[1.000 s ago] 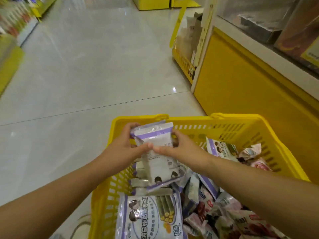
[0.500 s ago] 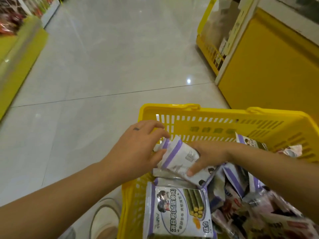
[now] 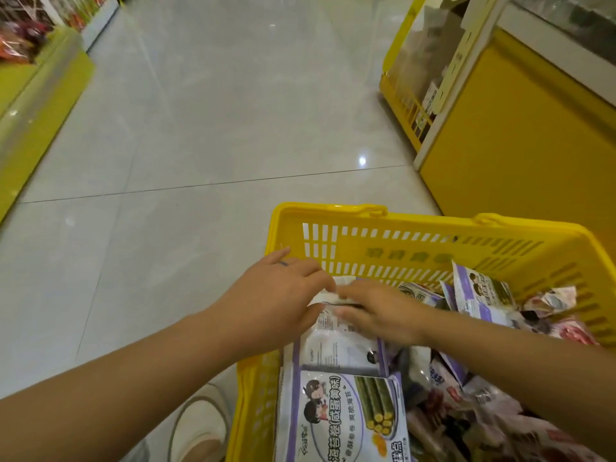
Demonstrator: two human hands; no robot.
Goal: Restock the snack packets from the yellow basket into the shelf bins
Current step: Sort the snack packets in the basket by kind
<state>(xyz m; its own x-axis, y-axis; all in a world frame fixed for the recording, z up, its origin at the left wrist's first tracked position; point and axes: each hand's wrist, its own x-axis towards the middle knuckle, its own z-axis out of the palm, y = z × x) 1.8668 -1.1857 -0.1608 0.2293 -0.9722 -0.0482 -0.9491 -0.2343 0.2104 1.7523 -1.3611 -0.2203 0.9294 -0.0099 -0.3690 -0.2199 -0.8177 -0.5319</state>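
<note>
The yellow basket stands on the floor at lower right, holding several snack packets. A stack of white-and-purple packets lies against its left wall. My left hand grips the top edge of that stack from the left. My right hand lies on the stack from the right, fingers pinching the same top edge. A large white-and-purple seaweed roll packet lies face up in front of the stack. More purple packets and pink ones fill the right side.
A yellow shelf unit rises on the right with a yellow wire rack at its end. Another yellow shelf with goods runs along the left. Grey tiled floor lies between them. My shoe shows beside the basket.
Both hands have lowered the packets from above the basket rim down onto the stack inside it. The view has shifted left, so the basket sits further right.
</note>
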